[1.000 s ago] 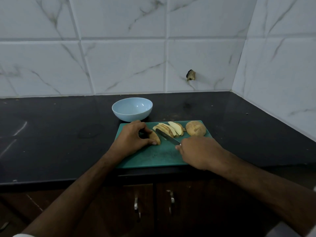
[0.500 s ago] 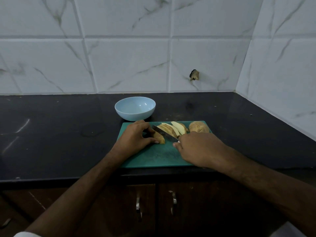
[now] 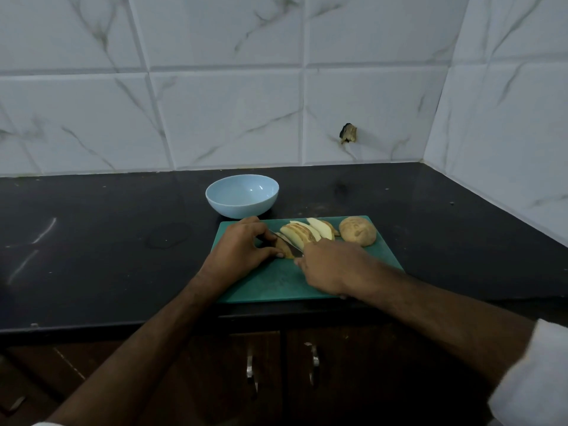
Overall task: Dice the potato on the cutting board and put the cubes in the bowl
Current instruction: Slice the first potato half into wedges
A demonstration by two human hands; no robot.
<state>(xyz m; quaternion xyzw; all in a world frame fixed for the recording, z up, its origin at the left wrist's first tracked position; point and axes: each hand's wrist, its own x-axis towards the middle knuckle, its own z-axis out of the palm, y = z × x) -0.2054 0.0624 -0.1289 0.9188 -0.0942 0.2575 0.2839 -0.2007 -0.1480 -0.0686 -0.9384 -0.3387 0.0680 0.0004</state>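
A home kitchen corner — white marble-veined wall tiles (image 3: 227, 118) meet at the back right above a black stone countertop (image 3: 92, 241). Dark wooden cabinet doors (image 3: 215, 379) with metal handles (image 3: 251, 372) sit below the counter edge. Just beyond the hands, a light blue bowl (image 3: 242, 196) stands behind a green cutting board (image 3: 276, 284) carrying potato wedges (image 3: 302, 232) — plain signs of food preparation.

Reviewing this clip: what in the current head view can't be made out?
Head view only:
- Knife handle: hidden inside the right hand.
- Potato piece being cut: mostly covered by the left hand and the blade.
- Cutting board near right corner: behind the right forearm.
- Bowl: nothing visible inside; the near inner wall is hidden by its rim.
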